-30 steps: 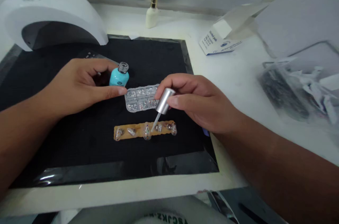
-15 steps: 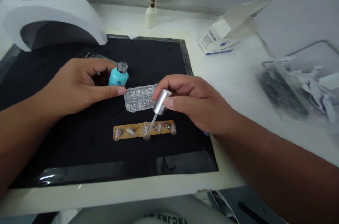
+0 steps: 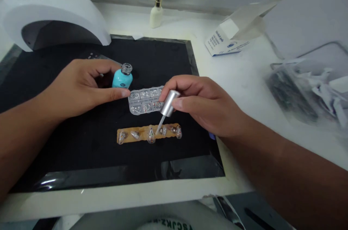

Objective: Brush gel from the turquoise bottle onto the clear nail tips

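My left hand (image 3: 92, 85) is closed around an uncapped turquoise nail polish bottle (image 3: 122, 79), its clear glass neck pointing up. Between thumb and fingers, my right hand (image 3: 193, 105) pinches the silver cap of a nail polish brush (image 3: 170, 103). The brush slants down, its tip at a tan strip (image 3: 140, 133) just right of the middle false nail (image 3: 151, 134). Several shiny, decorated false nails sit along this strip. Behind it lies a clear compartment case (image 3: 145, 100) of small rhinestones, its right end hidden by my right hand.
A white nail lamp (image 3: 59, 5) stands at the back left of the black mat (image 3: 89, 150). Behind the mat are a cream polish bottle with a gold cap (image 3: 156, 17) and an open alcohol pad box (image 3: 228, 40). A clear container of nail pieces (image 3: 307, 88) lies at right.
The brush in my right hand has shifted slightly right, its tip a little farther from the middle false nail. My left hand still holds the bottle in much the same place.
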The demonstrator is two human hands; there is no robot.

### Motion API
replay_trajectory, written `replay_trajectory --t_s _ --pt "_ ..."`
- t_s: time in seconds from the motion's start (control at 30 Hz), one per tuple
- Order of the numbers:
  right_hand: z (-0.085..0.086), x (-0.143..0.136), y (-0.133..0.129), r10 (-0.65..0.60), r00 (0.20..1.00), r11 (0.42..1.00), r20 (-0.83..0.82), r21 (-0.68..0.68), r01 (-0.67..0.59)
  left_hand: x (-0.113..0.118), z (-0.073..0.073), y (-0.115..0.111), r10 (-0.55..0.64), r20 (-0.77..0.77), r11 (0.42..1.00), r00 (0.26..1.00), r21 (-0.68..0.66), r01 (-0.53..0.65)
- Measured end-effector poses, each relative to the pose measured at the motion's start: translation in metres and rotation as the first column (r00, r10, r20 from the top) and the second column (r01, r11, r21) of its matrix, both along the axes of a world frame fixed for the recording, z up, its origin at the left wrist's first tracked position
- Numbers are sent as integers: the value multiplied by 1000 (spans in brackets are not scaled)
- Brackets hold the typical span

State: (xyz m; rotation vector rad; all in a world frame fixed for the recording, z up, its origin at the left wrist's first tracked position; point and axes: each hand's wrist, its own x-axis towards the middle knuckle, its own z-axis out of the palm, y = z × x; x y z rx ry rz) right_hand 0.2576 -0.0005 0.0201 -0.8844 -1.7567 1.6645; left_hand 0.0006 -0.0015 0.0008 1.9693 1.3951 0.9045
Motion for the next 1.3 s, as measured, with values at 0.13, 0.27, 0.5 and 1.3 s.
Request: replay_trajectory --t_s 0.13,0.27,0.5,1.3 --pt "1 -1 -2 -16 998 999 64 38 14 0 -1 0 7 -7 1000 1000 8 -7" --pt "0 0 -1 -18 998 999 62 38 16 -1 -2 0 10 4 1000 1000 13 -10" --pt "0 0 1 -10 999 999 -53 -35 8 1 -1 0 -20 17 1000 1000 23 19" --pt "10 -2 -7 -331 928 752 -174 545 370 12 7 -4 -397 -75 876 915 268 402"
